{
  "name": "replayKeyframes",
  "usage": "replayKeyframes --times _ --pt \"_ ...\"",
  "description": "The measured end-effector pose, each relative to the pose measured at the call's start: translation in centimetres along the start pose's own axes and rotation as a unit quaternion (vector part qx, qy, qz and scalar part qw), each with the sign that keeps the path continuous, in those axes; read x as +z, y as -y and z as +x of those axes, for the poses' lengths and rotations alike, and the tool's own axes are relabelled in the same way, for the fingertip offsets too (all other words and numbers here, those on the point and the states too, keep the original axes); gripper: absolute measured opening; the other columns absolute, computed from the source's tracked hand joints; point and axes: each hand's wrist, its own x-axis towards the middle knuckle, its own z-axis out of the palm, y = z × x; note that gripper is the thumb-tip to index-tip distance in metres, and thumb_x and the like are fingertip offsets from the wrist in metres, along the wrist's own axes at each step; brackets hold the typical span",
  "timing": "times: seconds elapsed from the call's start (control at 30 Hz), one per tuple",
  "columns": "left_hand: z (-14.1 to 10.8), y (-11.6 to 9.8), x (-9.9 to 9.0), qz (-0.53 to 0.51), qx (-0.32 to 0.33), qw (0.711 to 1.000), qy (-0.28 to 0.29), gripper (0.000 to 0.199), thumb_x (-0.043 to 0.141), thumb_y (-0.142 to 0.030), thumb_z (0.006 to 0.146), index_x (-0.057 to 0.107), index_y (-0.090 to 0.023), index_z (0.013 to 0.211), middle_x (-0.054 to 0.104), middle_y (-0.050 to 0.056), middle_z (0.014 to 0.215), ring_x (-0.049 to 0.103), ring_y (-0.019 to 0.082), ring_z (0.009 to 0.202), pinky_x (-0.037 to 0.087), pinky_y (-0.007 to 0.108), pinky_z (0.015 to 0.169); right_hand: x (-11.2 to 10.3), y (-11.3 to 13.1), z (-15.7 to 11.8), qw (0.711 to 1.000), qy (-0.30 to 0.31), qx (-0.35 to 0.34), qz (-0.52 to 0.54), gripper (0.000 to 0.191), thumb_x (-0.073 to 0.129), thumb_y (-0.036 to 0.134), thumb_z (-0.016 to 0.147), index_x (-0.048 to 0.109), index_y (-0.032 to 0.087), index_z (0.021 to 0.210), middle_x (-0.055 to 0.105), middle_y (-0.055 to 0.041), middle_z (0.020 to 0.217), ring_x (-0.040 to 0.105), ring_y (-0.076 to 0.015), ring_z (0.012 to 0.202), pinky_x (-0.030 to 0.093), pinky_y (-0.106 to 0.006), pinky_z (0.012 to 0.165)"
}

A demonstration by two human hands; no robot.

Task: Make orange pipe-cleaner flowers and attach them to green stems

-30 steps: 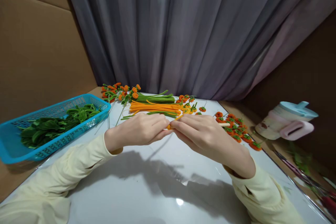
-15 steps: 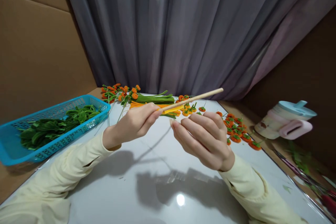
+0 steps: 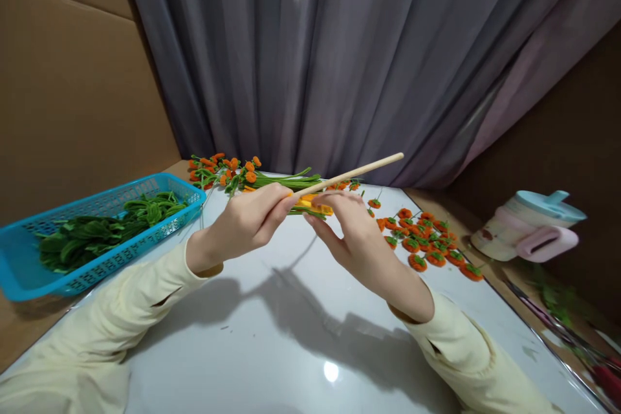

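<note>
My left hand [image 3: 250,221] pinches a pale wooden stick [image 3: 361,170], which slants up to the right above the table. A speck of orange shows at the pinch; whether it is a held strand I cannot tell. Close by on the right, my right hand [image 3: 361,242] has its thumb and fingers apart below the stick, fingertips partly hidden. Behind both hands lie yellow-orange fuzzy stems [image 3: 320,205] and a bundle of green fuzzy stems [image 3: 291,180].
A blue basket [image 3: 97,279] with green fuzzy leaves [image 3: 87,242] stands left. Orange fuzzy flowers [image 3: 435,257] lie right, more orange flowers [image 3: 250,176] at the back left. A lidded cup [image 3: 514,226] and scissors [image 3: 538,314] are at the right edge. A grey curtain [image 3: 301,65] hangs behind.
My right hand has turned and its fingers have spread, with the thumb apart. The stick has shifted slightly left and up in my left hand.
</note>
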Motion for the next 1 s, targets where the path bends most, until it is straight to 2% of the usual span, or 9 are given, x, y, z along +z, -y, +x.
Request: replayKeyframes --times 0.13,0.27,0.37,0.5,0.57,0.63,0.77,0.87,1.0 --pt "-0.1 1.0 -0.1 0.119 0.065 0.991 -0.02 0.019 0.038 -0.018 0.093 0.05 -0.017 0.078 0.054 -0.001 0.06 0.051 0.009 0.051 0.037 0.022 0.047 0.2 0.2 -0.2 0.995 0.062 0.007 0.073 0.01 0.044 0.021 0.092 0.05 0.015 0.098 0.063 -0.0056 0.085 0.06 -0.0139 0.072 0.046 -0.024 0.062" --pt "-0.1 2.3 0.0 0.201 0.114 0.973 -0.02 0.019 0.041 -0.016 0.092 0.049 -0.016 0.075 0.052 -0.001 0.058 0.05 0.011 0.049 0.034 0.024 0.046 0.0 0.9 -0.4 0.994 0.095 0.001 0.047 0.015 0.037 0.018 0.095 0.05 0.014 0.101 0.065 -0.0063 0.085 0.061 -0.0125 0.068 0.044 -0.022 0.058" --pt "-0.2 2.6 0.0 0.211 0.124 0.97 0.001 0.02 0.042 -0.016 0.092 0.047 -0.016 0.073 0.05 -0.001 0.057 0.048 0.011 0.049 0.033 0.025 0.046 -0.3 1.4 -0.6 0.991 0.127 -0.002 0.045 0.016 0.036 0.018 0.095 0.05 0.013 0.101 0.065 -0.0058 0.081 0.059 -0.0115 0.062 0.04 -0.021 0.055" --pt "-0.1 2.6 -0.4 0.169 0.112 0.979 0.035 0.022 0.039 -0.018 0.093 0.047 -0.016 0.073 0.05 -0.002 0.058 0.048 0.01 0.05 0.032 0.024 0.048 -0.6 1.7 -0.7 0.988 0.15 0.029 0.01 0.017 0.041 0.023 0.094 0.05 0.013 0.104 0.064 -0.0031 0.073 0.055 -0.0108 0.054 0.034 -0.021 0.05" --pt "-0.2 2.5 -0.7 0.143 0.101 0.982 0.066 0.022 0.038 -0.02 0.094 0.049 -0.015 0.076 0.051 -0.001 0.059 0.05 0.01 0.052 0.032 0.024 0.048 -0.9 1.7 -0.6 0.987 0.154 0.039 -0.036 0.017 0.043 0.024 0.093 0.051 0.013 0.103 0.063 -0.0023 0.07 0.053 -0.0109 0.051 0.029 -0.022 0.047" --pt "-0.2 2.5 -0.8 0.12 0.092 0.982 0.11 0.025 0.035 -0.022 0.095 0.05 -0.015 0.076 0.053 -0.001 0.062 0.05 0.011 0.053 0.032 0.024 0.049 -1.3 1.7 -0.6 0.983 0.159 0.028 -0.085 0.015 0.042 0.022 0.093 0.054 0.013 0.093 0.062 -0.0018 0.065 0.05 -0.011 0.048 0.023 -0.023 0.045" --pt "-0.4 2.1 -0.7 0.082 0.08 0.974 0.195 0.033 0.03 -0.025 0.096 0.048 -0.015 0.07 0.051 -0.001 0.059 0.044 0.01 0.047 0.028 0.025 0.047 -2.5 1.8 -0.6 0.976 0.169 -0.04 -0.129 0.021 0.038 0.009 0.089 0.055 0.013 0.078 0.055 -0.0017 0.059 0.045 -0.0111 0.049 0.023 -0.025 0.048" --pt "-0.4 1.5 -0.6 0.012 0.061 0.964 0.258 0.035 0.027 -0.025 0.097 0.048 -0.015 0.071 0.051 -0.001 0.06 0.044 0.01 0.048 0.029 0.024 0.048 -3.2 1.8 -0.4 0.976 0.126 -0.069 -0.164 0.024 0.036 0.001 0.082 0.055 0.013 0.074 0.054 -0.0022 0.059 0.045 -0.0122 0.053 0.026 -0.025 0.051" --pt "-0.2 0.8 -0.8 -0.087 0.03 0.936 0.341 0.033 0.027 -0.025 0.096 0.049 -0.015 0.074 0.05 0.0 0.063 0.044 0.01 0.051 0.032 0.023 0.052 -3.0 1.0 -0.1 0.975 0.073 -0.07 -0.196 0.025 0.037 0.0 0.08 0.056 0.014 0.072 0.055 -0.0017 0.059 0.047 -0.012 0.055 0.028 -0.025 0.053"
